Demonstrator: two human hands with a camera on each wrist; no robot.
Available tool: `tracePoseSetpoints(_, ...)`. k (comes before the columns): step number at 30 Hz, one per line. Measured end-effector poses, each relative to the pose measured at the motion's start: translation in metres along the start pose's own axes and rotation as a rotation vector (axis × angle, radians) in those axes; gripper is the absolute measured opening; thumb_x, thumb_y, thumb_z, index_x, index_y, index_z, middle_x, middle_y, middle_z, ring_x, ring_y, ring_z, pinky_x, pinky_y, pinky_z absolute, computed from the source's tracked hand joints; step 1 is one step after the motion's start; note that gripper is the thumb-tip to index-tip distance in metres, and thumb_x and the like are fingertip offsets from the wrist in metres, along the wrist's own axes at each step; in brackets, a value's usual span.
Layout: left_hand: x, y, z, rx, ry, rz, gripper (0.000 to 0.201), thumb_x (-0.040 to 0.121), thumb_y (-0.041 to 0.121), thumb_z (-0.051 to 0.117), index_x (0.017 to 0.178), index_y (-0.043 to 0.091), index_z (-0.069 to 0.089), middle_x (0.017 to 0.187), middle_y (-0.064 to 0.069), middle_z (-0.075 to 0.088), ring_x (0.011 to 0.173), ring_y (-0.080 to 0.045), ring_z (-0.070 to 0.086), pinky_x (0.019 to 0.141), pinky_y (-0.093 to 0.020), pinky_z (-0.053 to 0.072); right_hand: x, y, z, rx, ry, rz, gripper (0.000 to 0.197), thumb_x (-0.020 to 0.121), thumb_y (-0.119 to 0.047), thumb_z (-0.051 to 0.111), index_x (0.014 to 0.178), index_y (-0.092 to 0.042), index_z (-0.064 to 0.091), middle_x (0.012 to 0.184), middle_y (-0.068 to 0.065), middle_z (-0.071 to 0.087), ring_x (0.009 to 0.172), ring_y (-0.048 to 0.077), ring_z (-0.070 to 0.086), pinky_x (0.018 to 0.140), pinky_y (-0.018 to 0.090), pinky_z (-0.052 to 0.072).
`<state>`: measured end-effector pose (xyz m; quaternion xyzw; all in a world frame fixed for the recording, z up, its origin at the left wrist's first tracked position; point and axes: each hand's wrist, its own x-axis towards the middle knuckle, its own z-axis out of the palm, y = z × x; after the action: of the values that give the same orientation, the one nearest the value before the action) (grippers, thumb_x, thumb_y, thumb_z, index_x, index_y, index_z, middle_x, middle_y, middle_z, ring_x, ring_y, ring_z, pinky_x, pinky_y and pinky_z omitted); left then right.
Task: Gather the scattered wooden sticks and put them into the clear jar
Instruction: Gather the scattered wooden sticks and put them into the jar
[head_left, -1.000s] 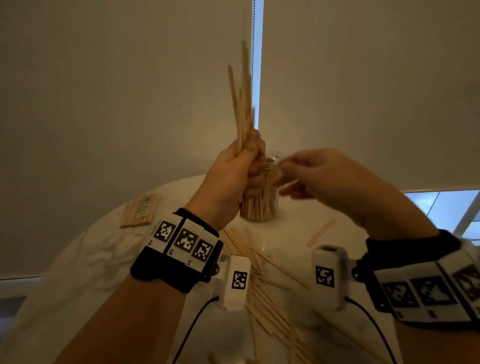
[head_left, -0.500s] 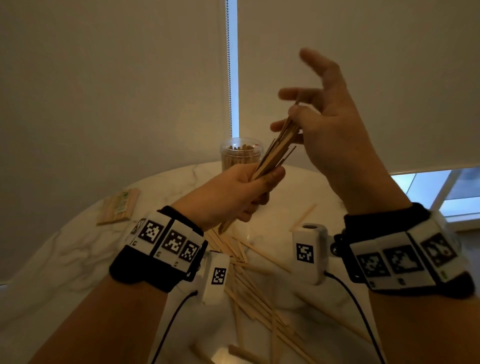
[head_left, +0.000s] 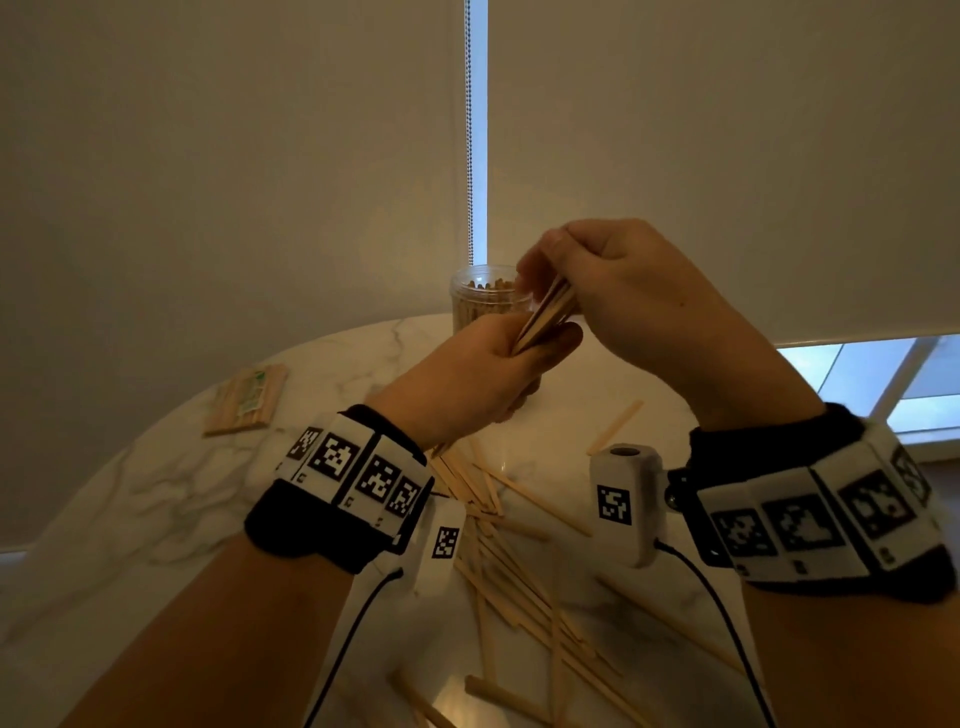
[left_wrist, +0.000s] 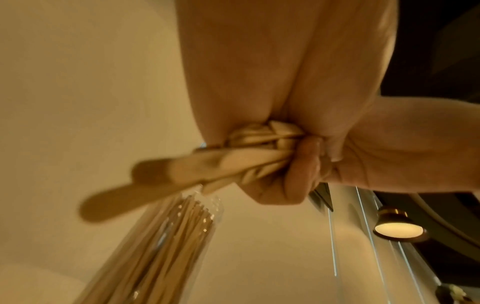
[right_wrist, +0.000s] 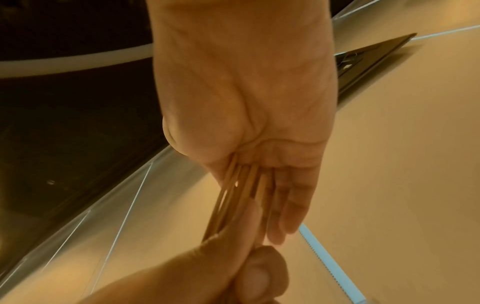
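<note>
Left hand: I am gripping a bundle of sticks (head_left: 543, 322) in my left hand (head_left: 483, 371), fingers curled round its lower part, just in front of the jar (head_left: 485, 299).
Right hand: My right hand (head_left: 618, 296) is closing on the upper ends of the same bundle; my fingers (right_wrist: 291, 197) are lying along the sticks and my thumb is pressing from the other side.
Why two hands: I think I am squaring the ends, because a tidy bundle is going into a narrow mouth more easily than a fanned one.
Bundle angle: It is tilting up and away from me, toward the jar, with its lower ends sticking out under my left hand.
Jar: It is standing upright and without a lid at the far edge of the table (head_left: 156, 499), already packed with sticks almost to the rim, so I judge little room is remaining.
Loose sticks (head_left: 514, 566): Many are lying crossed on the table, nearer to me than the jar; one stick (head_left: 615, 426) is lying alone to the right of the jar.
Packet (head_left: 247, 400): A flat wrapped pack of sticks is lying well to the left of the jar.
Surface: The table is round, white marble with grey veins.
Room: Behind the jar, pale roller blinds (head_left: 234, 182) are hanging, with a bead chain (head_left: 470, 130) in the bright gap between them.
</note>
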<state>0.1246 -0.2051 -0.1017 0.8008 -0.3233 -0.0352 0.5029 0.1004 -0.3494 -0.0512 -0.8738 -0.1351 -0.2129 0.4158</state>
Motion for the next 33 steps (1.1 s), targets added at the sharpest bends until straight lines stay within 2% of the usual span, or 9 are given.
tracePoseSetpoints(5, 0.0, -0.004, -0.004, -0.097, 0.028, 0.017, 0.022, 0.102, 0.034, 0.051, 0.088, 0.017, 0.057, 0.053, 0.011, 0.044, 0.044, -0.009, 0.034, 0.044, -0.023, 0.034, -0.001, -0.002, 0.005, 0.053, -0.085, 0.016, 0.045, 0.103, -0.049, 0.038, 0.13, -0.02, 0.057, 0.113, -0.004, 0.067, 0.107, 0.014, 0.063, 0.098, 0.041, 0.05)
tracePoseSetpoints(9, 0.001, -0.007, -0.013, -0.271, 0.266, 0.015, 0.04, 0.101, 0.048, 0.046, 0.098, 0.01, 0.057, 0.067, -0.002, 0.053, 0.055, -0.016, 0.051, 0.05, -0.035, 0.048, 0.0, 0.003, 0.011, 0.155, -0.054, 0.075, 0.073, 0.091, -0.066, 0.047, 0.151, -0.031, 0.027, 0.132, -0.008, 0.057, 0.117, 0.011, 0.058, 0.103, 0.041, 0.048)
tracePoseSetpoints(15, 0.005, -0.003, -0.029, -0.955, 0.586, 0.048, 0.026, 0.106, 0.032, 0.045, 0.086, 0.016, 0.039, 0.063, 0.003, 0.037, 0.051, -0.009, 0.036, 0.049, -0.023, 0.04, -0.013, 0.003, 0.028, 0.057, -0.674, 0.262, 0.054, 0.084, -0.037, 0.075, 0.128, -0.021, 0.048, 0.105, 0.003, 0.07, 0.089, 0.017, 0.071, 0.084, 0.037, 0.059)
tracePoseSetpoints(18, 0.005, -0.001, -0.025, -0.976, 0.571, 0.035, 0.027, 0.106, 0.036, 0.044, 0.089, 0.015, 0.04, 0.067, 0.001, 0.042, 0.057, -0.012, 0.043, 0.058, -0.027, 0.047, -0.011, -0.002, 0.045, 0.277, -0.573, 0.276, 0.025, 0.09, -0.016, 0.067, 0.114, -0.012, 0.057, 0.09, 0.009, 0.064, 0.072, 0.02, 0.062, 0.071, 0.03, 0.056)
tracePoseSetpoints(21, 0.005, 0.001, -0.023, -0.853, 0.544, 0.008, 0.027, 0.104, 0.04, 0.045, 0.103, 0.013, 0.049, 0.081, -0.003, 0.061, 0.069, -0.016, 0.062, 0.067, -0.032, 0.055, -0.009, -0.008, 0.045, 0.28, -0.44, 0.24, 0.023, 0.092, -0.02, 0.062, 0.114, -0.015, 0.059, 0.089, 0.01, 0.059, 0.073, 0.017, 0.055, 0.066, 0.029, 0.05)
tracePoseSetpoints(25, 0.0, 0.006, -0.023, -0.803, 0.427, -0.06, 0.032, 0.104, 0.042, 0.045, 0.116, 0.013, 0.052, 0.108, -0.009, 0.068, 0.082, -0.018, 0.07, 0.069, -0.031, 0.059, -0.013, -0.016, 0.038, 0.257, -0.473, 0.195, 0.025, 0.092, -0.027, 0.06, 0.113, -0.013, 0.057, 0.08, 0.005, 0.053, 0.067, 0.014, 0.049, 0.059, 0.026, 0.046)
tracePoseSetpoints(28, -0.003, 0.008, -0.02, -0.826, 0.294, -0.121, 0.031, 0.102, 0.043, 0.045, 0.115, 0.016, 0.054, 0.125, -0.011, 0.068, 0.105, -0.025, 0.07, 0.089, -0.038, 0.059, -0.013, -0.016, 0.038, 0.117, -0.422, 0.13, 0.015, 0.093, -0.027, 0.057, 0.101, -0.013, 0.057, 0.074, 0.003, 0.052, 0.061, 0.01, 0.049, 0.055, 0.024, 0.042)
tracePoseSetpoints(30, -0.003, 0.007, -0.019, -0.798, 0.246, -0.144, 0.032, 0.097, 0.047, 0.049, 0.106, 0.018, 0.06, 0.123, -0.015, 0.068, 0.112, -0.03, 0.067, 0.095, -0.041, 0.055, -0.013, -0.015, 0.037, 0.027, -0.373, 0.083, 0.01, 0.096, -0.025, 0.054, 0.088, -0.019, 0.057, 0.069, 0.0, 0.053, 0.055, 0.005, 0.049, 0.053, 0.02, 0.04)
tracePoseSetpoints(33, -0.004, 0.01, -0.018, -0.752, 0.231, -0.144, 0.033, 0.098, 0.048, 0.047, 0.089, 0.019, 0.06, 0.094, -0.011, 0.065, 0.089, -0.026, 0.063, 0.08, -0.035, 0.05, -0.011, -0.012, 0.037, 0.054, -0.344, 0.122, 0.019, 0.098, -0.022, 0.05, 0.08, -0.019, 0.057, 0.064, -0.001, 0.052, 0.049, 0.003, 0.046, 0.05, 0.02, 0.038)
